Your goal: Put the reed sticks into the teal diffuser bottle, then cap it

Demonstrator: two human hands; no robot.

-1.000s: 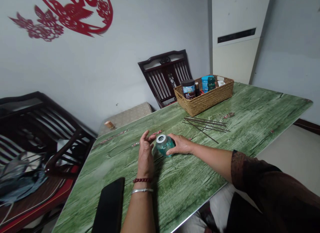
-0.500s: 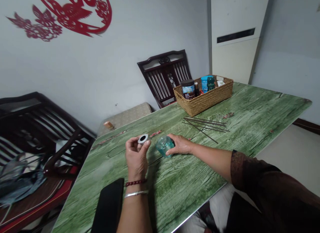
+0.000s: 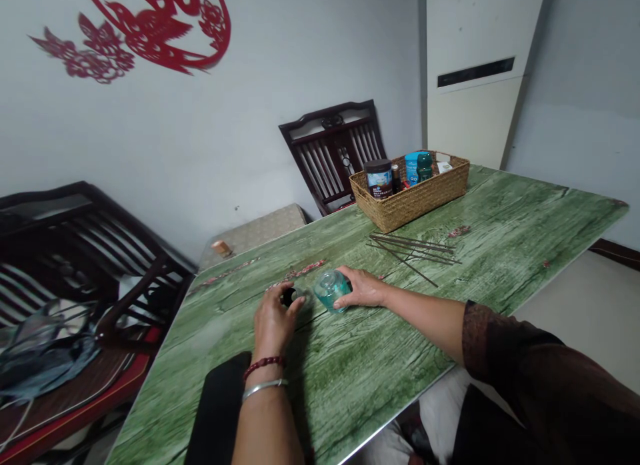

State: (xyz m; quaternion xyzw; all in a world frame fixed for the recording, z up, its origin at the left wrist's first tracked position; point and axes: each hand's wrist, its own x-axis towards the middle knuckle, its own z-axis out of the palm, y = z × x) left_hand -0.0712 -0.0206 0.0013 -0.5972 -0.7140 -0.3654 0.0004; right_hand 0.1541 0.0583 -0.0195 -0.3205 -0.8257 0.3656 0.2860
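Fingers (image 3: 295,304) of the left hand (image 3: 274,325) are pinching a cap (image 3: 289,296) while the right hand (image 3: 363,287) is cupping a glass bottle (image 3: 330,290) on the bench (image 3: 500,212), its fingers spread, risking a tip-over if pushed sideways.

- Bare left hand (image 3: 274,328): fingers curled downward, knuckles raised, wrist upright, above the worktop's near edge.
- Bare right hand (image 3: 361,287): palm down, fingers extended leftward.
- Bare right forearm (image 3: 425,316): stretched across the worktop's near corner.

Grey wall (image 3: 310,112), red paper-cut (image 3: 150,32); dark slatted wooden chairs (image 3: 333,152); cream floor-standing air conditioner (image 3: 473,112) in corner; pale floor (image 3: 575,318).
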